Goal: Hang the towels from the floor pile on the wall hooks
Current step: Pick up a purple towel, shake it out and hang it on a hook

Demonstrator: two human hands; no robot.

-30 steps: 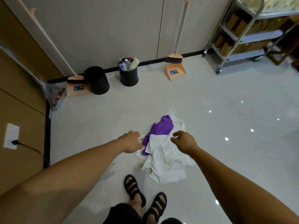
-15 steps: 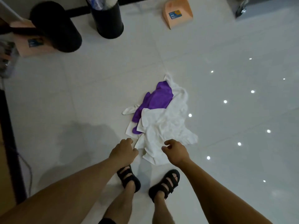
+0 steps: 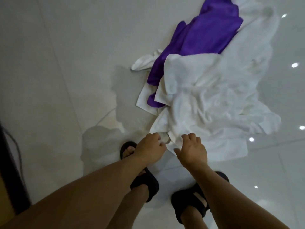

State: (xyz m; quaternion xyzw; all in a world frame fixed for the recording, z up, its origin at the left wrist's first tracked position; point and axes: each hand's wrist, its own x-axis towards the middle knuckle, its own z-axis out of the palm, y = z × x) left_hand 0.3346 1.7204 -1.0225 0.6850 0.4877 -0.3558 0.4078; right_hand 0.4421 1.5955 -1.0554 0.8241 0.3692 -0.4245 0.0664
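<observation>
A pile of towels lies on the white tiled floor: a crumpled white towel (image 3: 206, 100) on top in front, a purple towel (image 3: 206, 35) behind it, and more white cloth underneath. My left hand (image 3: 150, 146) is at the near corner of the white towel, its fingers curled round the cloth edge. My right hand (image 3: 193, 151) is just beside it, with the thumb spread and the fingertips bent down onto the same towel's near edge. No wall hooks are in view.
My two feet in black sandals (image 3: 143, 180) stand right below the pile. A dark baseboard with a cable (image 3: 14, 156) runs along the left edge. Glossy floor tiles (image 3: 66, 80) surround the pile.
The view has dropped much closer to the floor. Both hands have moved forward to the near edge of the white towel, and the left hand has closed on its corner.
</observation>
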